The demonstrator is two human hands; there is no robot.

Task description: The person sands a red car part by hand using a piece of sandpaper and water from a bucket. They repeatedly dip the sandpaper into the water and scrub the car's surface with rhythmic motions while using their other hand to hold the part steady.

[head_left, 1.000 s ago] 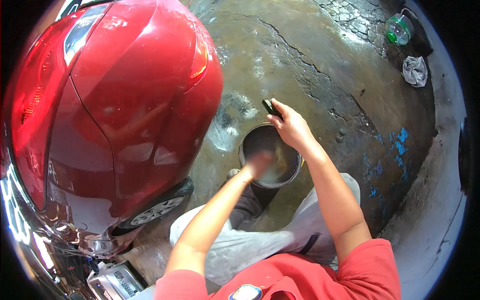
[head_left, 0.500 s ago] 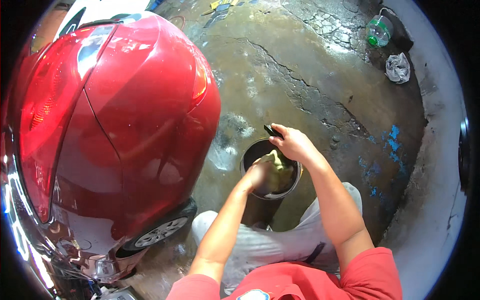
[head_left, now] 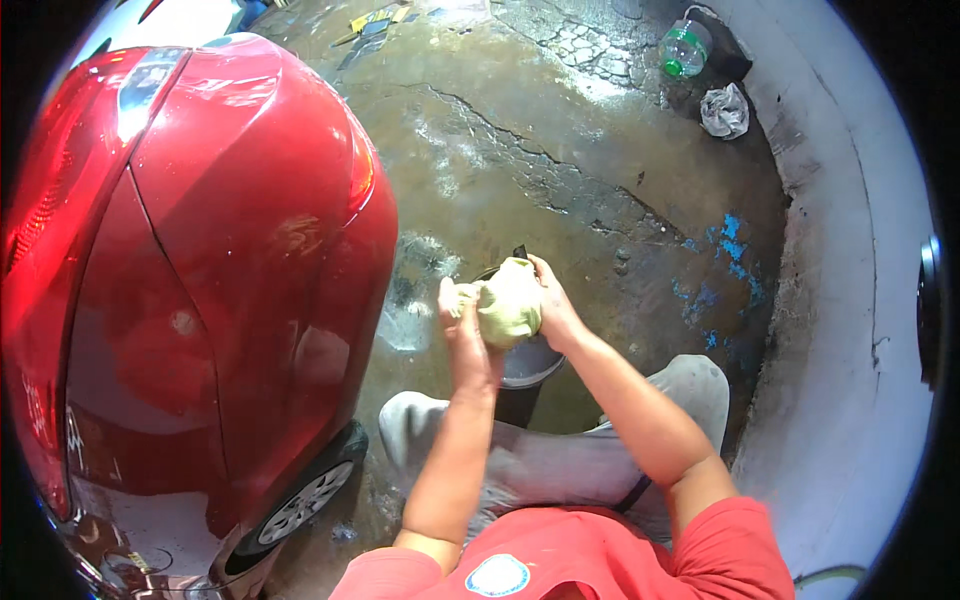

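Observation:
A bunched yellow-green cloth (head_left: 511,308) is held up between my two hands, over a dark bucket (head_left: 535,372) whose contents look greyish. My left hand (head_left: 467,325) grips the cloth's left side, with thumb and fingers closed on it. From the right, my right hand (head_left: 556,308) closes on the other side. A small black object (head_left: 519,252) sticks up behind the cloth by my right fingertips; its kind cannot be made out. The cloth hides much of the bucket's rim and some fingers.
A red car (head_left: 250,190) stands close on my left, its wheel (head_left: 305,505) near my knee. To the right runs a pale wall (head_left: 850,250). A clear plastic bottle (head_left: 686,50) and a crumpled plastic bag (head_left: 725,111) lie at its far foot. The wet floor (head_left: 480,190) is cracked.
The cloth has come up out of the bucket, and both hands are now on it. My right hand has moved down and left from the rim. The view has shifted to the right.

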